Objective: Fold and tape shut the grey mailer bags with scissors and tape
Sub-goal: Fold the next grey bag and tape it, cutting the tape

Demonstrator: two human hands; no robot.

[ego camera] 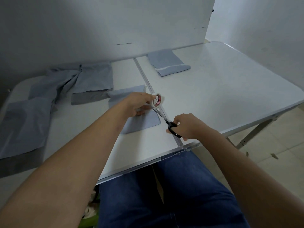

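white folding table (213,83), left hand (139,104) gripping tape roll (157,100), right hand (185,127) gripping scissors (172,127), loose grey mailers (69,83) behind

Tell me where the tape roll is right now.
In the head view, the tape roll is at centre, held in the left hand above the folded grey mailer bag, beside the table's centre seam.

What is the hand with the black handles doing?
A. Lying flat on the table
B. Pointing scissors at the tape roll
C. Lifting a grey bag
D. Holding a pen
B: the right hand grips the black-handled scissors, blades reaching toward the tape roll held by the left hand.
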